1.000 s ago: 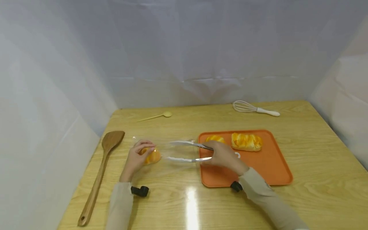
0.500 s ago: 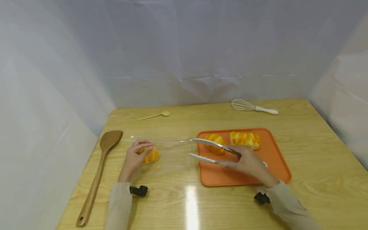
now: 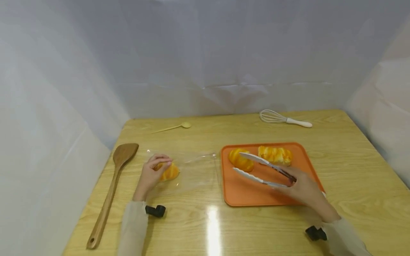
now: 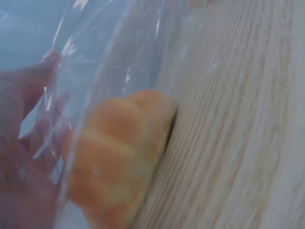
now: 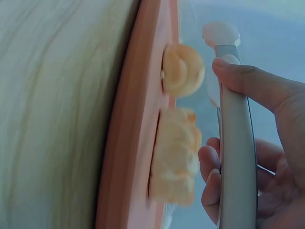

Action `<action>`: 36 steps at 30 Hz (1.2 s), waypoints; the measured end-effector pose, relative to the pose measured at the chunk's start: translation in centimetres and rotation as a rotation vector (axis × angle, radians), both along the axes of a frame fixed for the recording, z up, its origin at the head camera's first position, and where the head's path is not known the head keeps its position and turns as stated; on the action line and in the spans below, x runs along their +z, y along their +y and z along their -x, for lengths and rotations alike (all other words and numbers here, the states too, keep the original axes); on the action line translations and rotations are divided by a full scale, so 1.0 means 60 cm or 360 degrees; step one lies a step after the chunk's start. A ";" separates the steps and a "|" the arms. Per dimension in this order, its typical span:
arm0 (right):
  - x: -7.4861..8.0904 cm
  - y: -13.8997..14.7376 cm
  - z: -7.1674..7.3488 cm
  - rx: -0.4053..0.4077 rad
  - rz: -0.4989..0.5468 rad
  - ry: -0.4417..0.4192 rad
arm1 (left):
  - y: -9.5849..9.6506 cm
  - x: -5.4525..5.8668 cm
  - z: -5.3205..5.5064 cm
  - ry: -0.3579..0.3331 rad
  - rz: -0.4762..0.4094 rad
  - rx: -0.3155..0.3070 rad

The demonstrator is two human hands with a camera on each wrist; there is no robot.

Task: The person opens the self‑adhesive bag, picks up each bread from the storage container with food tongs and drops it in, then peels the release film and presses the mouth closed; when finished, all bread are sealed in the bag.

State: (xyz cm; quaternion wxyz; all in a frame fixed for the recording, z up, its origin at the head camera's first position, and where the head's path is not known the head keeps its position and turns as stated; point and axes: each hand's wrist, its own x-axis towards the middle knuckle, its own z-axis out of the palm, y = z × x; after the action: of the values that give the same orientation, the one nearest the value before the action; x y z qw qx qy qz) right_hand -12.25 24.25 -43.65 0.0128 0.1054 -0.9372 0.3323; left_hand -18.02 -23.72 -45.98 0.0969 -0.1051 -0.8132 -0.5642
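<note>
My left hand pinches a clear plastic bag lying flat on the table. Inside the bag, under the fingers, sits an orange-yellow bread roll; the left wrist view shows the roll behind the film. My right hand grips metal tongs with white tips, spread apart and holding nothing. They hover over an orange tray. On the tray are a rounded striped bread roll, near the tong tips, and a longer bread loaf behind the tongs.
A wooden spatula lies along the left side of the table. At the back are a thin yellow spoon and a white whisk. White sheeting encloses the table's back and sides.
My right hand has drawn the spread tongs rightward, out of the bag and over the tray. My left hand has stayed at the bag, and the roll inside it has not moved.
</note>
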 end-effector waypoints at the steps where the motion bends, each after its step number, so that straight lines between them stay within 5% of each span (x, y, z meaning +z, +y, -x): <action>1: 0.002 0.003 -0.001 -0.0011 -0.0017 -0.0003 | 0.000 0.000 0.000 0.0000 -0.0001 -0.0002; 20: -0.004 0.150 -0.015 -0.0290 -0.0126 -0.0121 | -0.002 0.001 0.000 -0.0034 -0.0006 0.0003; 27: -0.005 0.175 -0.007 -0.0261 -0.0193 -0.0281 | -0.003 0.003 -0.001 -0.0068 0.0014 0.0009; 36: -0.010 0.179 0.003 -0.0221 -0.0214 -0.0210 | -0.002 0.002 -0.001 -0.0044 0.0001 0.0004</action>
State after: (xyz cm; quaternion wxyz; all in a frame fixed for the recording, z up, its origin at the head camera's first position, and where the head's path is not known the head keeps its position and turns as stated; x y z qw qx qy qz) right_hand -12.43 35.01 -44.26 -0.0329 0.0188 -0.9612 0.2732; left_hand -17.96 -23.86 -45.89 0.0863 -0.0964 -0.8148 -0.5652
